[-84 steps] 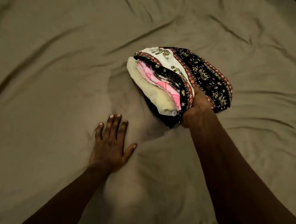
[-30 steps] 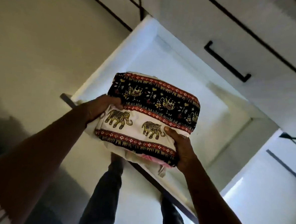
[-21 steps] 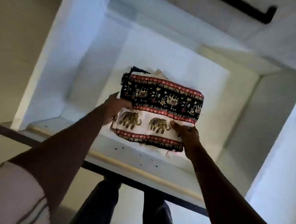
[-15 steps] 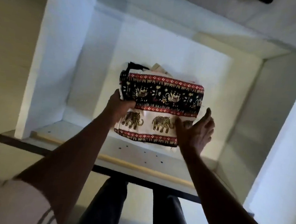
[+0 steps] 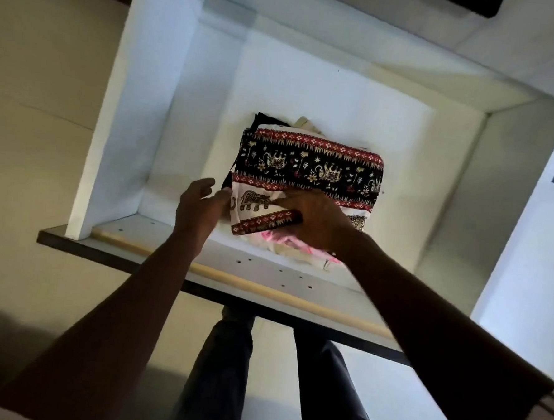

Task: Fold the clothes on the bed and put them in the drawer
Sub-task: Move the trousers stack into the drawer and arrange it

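A stack of folded clothes lies inside the open white drawer [image 5: 152, 111]. Its top piece is a black, red and white elephant-print cloth [image 5: 307, 166]. Pink and cream pieces [image 5: 286, 244] stick out under the near edge, and a black piece shows at the far left corner. My right hand [image 5: 317, 222] lies over the near edge of the stack, fingers pointing left, and pinches the red-bordered hem of the elephant-print cloth. My left hand [image 5: 201, 205] hovers just off the stack's left side with relaxed fingers and holds nothing.
The drawer's front panel [image 5: 232, 275] runs across below my hands, with my legs [image 5: 220, 368] under it. A closed drawer front with a dark handle [image 5: 476, 7] sits above. A beige wall [image 5: 49, 98] is on the left, and white cabinet fronts are on the right.
The stack went from the bed into the drawer and now rests on its floor. My left hand has let go of the left edge. My right hand moved onto the near hem.
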The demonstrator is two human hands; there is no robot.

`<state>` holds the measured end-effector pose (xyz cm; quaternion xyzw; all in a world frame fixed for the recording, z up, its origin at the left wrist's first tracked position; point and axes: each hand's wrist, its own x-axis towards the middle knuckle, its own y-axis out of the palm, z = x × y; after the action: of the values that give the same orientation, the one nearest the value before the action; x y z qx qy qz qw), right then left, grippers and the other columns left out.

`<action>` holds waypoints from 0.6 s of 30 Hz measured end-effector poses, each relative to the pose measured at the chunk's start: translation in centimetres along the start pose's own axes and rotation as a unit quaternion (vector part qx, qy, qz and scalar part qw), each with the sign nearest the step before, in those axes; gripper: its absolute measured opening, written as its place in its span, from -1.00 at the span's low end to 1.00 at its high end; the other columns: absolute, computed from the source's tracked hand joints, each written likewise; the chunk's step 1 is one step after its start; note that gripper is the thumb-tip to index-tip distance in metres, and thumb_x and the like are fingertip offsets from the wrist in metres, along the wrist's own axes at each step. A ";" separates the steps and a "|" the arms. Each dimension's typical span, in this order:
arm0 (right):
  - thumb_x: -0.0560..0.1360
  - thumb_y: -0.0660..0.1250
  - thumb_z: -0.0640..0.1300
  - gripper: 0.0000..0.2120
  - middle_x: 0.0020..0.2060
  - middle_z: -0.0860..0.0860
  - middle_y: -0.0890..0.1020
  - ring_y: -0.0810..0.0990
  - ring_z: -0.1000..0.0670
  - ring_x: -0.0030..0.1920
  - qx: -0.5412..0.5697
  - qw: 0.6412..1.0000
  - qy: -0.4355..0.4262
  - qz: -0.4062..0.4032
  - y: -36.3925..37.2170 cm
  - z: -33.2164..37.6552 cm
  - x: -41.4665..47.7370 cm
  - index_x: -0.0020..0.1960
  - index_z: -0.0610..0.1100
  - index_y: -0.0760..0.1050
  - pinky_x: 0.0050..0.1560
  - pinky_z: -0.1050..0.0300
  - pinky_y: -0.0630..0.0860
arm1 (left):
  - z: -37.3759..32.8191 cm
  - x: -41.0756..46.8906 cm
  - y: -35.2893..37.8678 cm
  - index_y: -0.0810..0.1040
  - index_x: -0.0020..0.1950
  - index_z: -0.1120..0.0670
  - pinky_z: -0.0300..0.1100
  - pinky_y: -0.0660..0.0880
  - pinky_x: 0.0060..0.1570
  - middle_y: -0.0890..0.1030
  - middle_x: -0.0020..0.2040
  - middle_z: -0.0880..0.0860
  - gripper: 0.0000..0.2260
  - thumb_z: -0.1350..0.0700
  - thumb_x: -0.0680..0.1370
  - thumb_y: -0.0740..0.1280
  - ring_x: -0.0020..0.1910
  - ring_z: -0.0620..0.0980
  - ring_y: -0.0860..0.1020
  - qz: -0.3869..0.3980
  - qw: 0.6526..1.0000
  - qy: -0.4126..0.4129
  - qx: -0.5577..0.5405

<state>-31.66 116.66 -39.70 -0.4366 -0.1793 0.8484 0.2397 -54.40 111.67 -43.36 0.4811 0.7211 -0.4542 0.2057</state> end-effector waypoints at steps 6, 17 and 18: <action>0.66 0.28 -0.24 -0.70 0.05 -0.22 0.67 0.65 0.09 -0.30 0.227 0.963 0.128 0.061 -4.8 -2.3 0.4 0.38 -0.19 0.53 -0.32 0.26 0.58 | 0.3 -3.7 0.5 0.58 0.31 -0.03 -0.13 0.45 0.12 0.61 0.27 -0.02 -0.61 -0.12 0.53 0.48 0.20 -0.01 0.58 -0.062 0.997 0.040 0.032; 0.70 0.24 -0.04 -0.70 -0.17 -0.09 0.65 0.66 0.14 -0.28 0.369 0.918 0.138 -0.053 -0.3 -2.5 -0.5 0.21 -0.24 0.58 -0.39 0.37 0.49 | -4.9 -3.0 3.8 0.65 -0.02 0.03 -0.06 0.61 -0.01 0.69 -0.13 0.01 -0.69 -0.21 0.55 0.43 -0.05 0.09 0.69 -0.005 0.993 -0.046 -0.111; 0.71 0.21 -0.02 -0.66 -0.10 -0.13 0.69 0.71 0.04 -0.18 0.447 0.878 0.154 -0.074 -0.1 -2.7 -0.9 0.19 -0.27 0.59 -0.30 0.32 0.56 | -5.4 -3.0 4.2 0.65 0.06 0.03 -0.01 0.62 0.06 0.69 -0.08 -0.02 -0.66 -0.21 0.50 0.47 -0.01 0.09 0.68 -0.025 0.996 -0.032 -0.080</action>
<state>-28.93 116.44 -40.58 -0.3936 0.2267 0.7401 0.4959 -48.58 115.34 -40.39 0.4304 0.7597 -0.4151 0.2556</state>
